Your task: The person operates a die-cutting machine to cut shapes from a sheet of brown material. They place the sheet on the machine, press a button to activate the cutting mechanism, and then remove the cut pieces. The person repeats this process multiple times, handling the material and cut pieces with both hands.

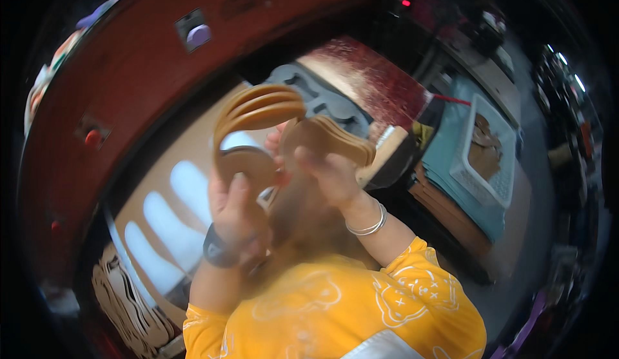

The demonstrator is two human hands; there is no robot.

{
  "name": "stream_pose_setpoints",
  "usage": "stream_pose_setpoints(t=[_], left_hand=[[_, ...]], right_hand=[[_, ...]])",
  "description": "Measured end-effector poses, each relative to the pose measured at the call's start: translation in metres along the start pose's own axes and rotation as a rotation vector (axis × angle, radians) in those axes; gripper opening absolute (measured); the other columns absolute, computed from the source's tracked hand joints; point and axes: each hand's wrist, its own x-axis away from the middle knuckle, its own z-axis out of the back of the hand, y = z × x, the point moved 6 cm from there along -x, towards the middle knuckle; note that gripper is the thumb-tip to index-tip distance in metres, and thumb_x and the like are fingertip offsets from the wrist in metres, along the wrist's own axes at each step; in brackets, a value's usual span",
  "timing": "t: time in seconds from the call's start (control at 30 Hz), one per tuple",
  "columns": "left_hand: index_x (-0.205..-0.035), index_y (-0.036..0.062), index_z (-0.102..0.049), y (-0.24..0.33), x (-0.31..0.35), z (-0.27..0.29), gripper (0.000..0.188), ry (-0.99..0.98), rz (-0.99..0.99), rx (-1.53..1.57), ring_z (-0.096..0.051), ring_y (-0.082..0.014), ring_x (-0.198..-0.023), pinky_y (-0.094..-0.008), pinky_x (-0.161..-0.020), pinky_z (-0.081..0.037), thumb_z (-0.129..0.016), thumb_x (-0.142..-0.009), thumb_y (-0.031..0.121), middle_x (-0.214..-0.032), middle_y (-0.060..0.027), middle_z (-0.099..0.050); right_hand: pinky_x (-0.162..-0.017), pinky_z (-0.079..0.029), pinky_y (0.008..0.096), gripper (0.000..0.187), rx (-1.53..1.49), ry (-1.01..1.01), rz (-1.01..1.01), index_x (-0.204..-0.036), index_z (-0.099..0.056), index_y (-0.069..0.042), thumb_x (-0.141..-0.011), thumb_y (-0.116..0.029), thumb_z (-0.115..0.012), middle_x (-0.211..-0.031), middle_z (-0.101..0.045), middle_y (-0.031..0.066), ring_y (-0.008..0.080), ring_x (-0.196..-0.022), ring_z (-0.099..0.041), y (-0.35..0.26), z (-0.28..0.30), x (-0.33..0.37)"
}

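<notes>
In front of my chest I hold tan, insole-shaped pieces in both hands. My left hand [233, 209], with a dark band at the wrist, is closed round the lower end of one stack of insoles [263, 109], which bends over in an arch. My right hand [332, 173], wearing silvery bangles, grips a second stack of insoles [332, 138], thumb on the near face and edges fanned slightly. The hands are close together, and some fingers are hidden behind the pieces. Motion blurs the hands a little.
A red machine [142, 62] with a purple knob spans the upper left. White insole shapes [155, 236] lie on a tan board below it. A grey cut-out sheet [325, 101] lies beyond my hands. Right stands a white basket [480, 180] on teal sheets [445, 165]; tan offcuts [126, 301] lie lower left.
</notes>
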Motion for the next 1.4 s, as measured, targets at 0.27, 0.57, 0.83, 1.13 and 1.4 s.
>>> stream_pose_setpoints(t=[0.27, 0.57, 0.83, 1.13, 1.4], left_hand=[[-0.134, 0.0083, -0.038, 0.014, -0.010, 0.061, 0.048, 0.025, -0.002, 0.693, -0.043, -0.0138, -0.061, -0.0251, -0.045, -0.038, -0.032, -0.101, 0.041, -0.109, -0.0064, -0.057], [-0.135, 0.0098, -0.040, 0.083, 0.013, 0.072, 0.041, -0.505, -0.101, 0.288, -0.048, -0.0118, -0.045, -0.0197, -0.035, -0.040, -0.037, -0.101, 0.032, -0.117, -0.0135, -0.058], [-0.137, 0.0073, -0.034, 0.067, 0.029, 0.059, 0.049, -0.432, -0.037, -0.123, -0.057, -0.0173, -0.073, -0.0288, -0.065, -0.048, -0.045, -0.098, 0.034, -0.116, -0.0130, -0.057], [-0.123, 0.0013, -0.043, 0.099, 0.109, 0.074, 0.037, 0.365, -0.186, -0.465, -0.055, -0.0147, -0.094, -0.0308, -0.085, -0.048, -0.055, -0.090, 0.013, -0.110, -0.0076, -0.054], [-0.123, 0.0075, -0.048, 0.246, 0.249, 0.156, 0.049, 0.861, -0.451, -0.551, -0.060, -0.0077, -0.070, -0.0193, -0.045, -0.049, -0.067, -0.085, 0.030, -0.096, -0.0013, -0.061]], right_hand=[[-0.096, -0.042, 0.0310, 0.044, -0.347, 0.494, 0.282, -0.133, -0.046, -0.003, -0.099, -0.031, -0.044, -0.126, -0.054, 0.0085, 0.0157, -0.109, -0.053, -0.011, 0.118, 0.061], [-0.084, -0.048, 0.0347, 0.071, -0.224, 1.392, 0.487, -0.131, -0.043, -0.002, -0.087, -0.056, -0.056, -0.121, -0.053, 0.0130, 0.0220, -0.102, -0.056, -0.163, 0.379, 0.180], [-0.101, -0.041, 0.0404, 0.047, 0.239, 0.110, 0.095, -0.132, -0.045, -0.007, -0.095, -0.034, -0.048, -0.128, -0.051, 0.0139, 0.0232, -0.111, -0.053, -0.035, 0.162, 0.003], [-0.080, -0.050, 0.0302, 0.028, 0.166, -0.672, -0.002, -0.100, -0.064, 0.005, -0.085, -0.017, -0.057, -0.096, -0.066, 0.0166, 0.0203, -0.087, -0.065, -0.030, -0.131, -0.027], [-0.083, -0.048, 0.0318, 0.040, 0.302, -0.720, 0.048, -0.116, -0.059, 0.005, -0.087, -0.023, -0.060, -0.109, -0.062, 0.0151, 0.0216, -0.096, -0.061, 0.060, -0.184, -0.067]])
